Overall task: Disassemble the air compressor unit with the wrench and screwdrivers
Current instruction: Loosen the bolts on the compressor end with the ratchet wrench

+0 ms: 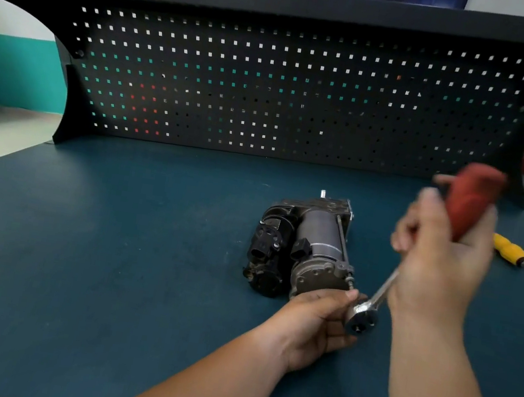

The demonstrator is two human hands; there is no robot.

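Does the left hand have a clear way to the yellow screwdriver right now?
Probably not: the left hand holds the wrench head, and the screwdriver lies beyond the right hand.

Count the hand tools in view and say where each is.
2. A red-handled wrench is held in the right hand; a yellow-handled screwdriver lies on the table to its right. More may be hidden.

Your right hand (442, 259) and the red handle of the wrench (379, 294) are smeared by blur. Your left hand (313, 321) covers the near end of the compressor (316, 237); whether its fingers grip the wrench head is unclear. The yellow screwdriver (511, 251), by the right edge of the surface (111, 243), is half hidden behind your right hand.
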